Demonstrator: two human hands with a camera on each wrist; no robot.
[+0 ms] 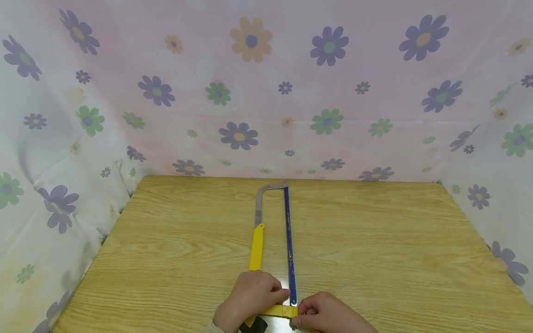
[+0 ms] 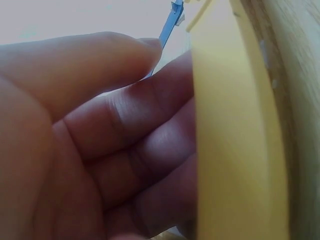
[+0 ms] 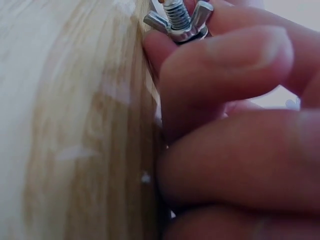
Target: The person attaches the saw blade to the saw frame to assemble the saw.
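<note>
A hacksaw [image 1: 257, 245] with a yellow handle section and a grey front bow lies flat on the table. Its blue blade [image 1: 289, 240] runs along the right side. My left hand [image 1: 251, 296] lies over the near part of the frame, fingers curled at its yellow bar [image 2: 230, 120], with the thumb tip at the blade's near end. At the saw's near right corner, my right hand [image 1: 326, 312] pinches a metal wing nut [image 3: 185, 31] on a threaded bolt [image 3: 176, 12]. The other right-hand fingers are curled close to the tabletop.
The wood-grain table [image 1: 374, 240] extends to both sides of the saw. A flower-print cloth [image 1: 287, 106] hangs behind the table and along both sides. A black piece [image 1: 254, 325] shows below the left hand, at the bottom edge of the head view.
</note>
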